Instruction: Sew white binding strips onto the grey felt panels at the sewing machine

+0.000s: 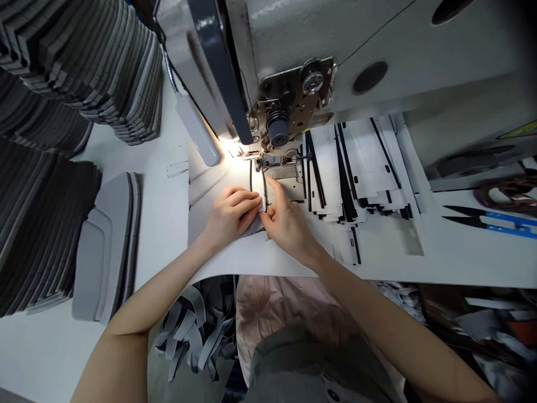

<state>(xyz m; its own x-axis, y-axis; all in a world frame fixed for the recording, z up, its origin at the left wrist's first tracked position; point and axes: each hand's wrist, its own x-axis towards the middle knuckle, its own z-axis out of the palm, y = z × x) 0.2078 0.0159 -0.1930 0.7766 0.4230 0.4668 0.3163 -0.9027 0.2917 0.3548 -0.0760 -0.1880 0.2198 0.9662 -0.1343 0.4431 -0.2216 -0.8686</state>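
Note:
A grey padded fabric panel (pixel 210 182) lies under the sewing machine's presser foot (pixel 257 163). Along its right edge runs a white strip with black edging (pixel 257 182). My left hand (pixel 235 215) rests on the panel, its fingers bent together and their tips pressed on the strip. On the other side, my right hand (pixel 287 224) pinches the strip's lower end between thumb and curled fingers, with the index finger pointing toward the foot. The pinched edge is partly hidden by the fingers. A lamp lights the needle area brightly.
Tall stacks of grey fabric panels (pixel 121 73) stand at the left, near a few shaped grey panels (pixel 103 246). More white strips with black edging (pixel 327 173) lie right of the needle. Blue-handled scissors (pixel 490 218) lie far right. Grey fabric scraps (pixel 197 324) hang below the table edge.

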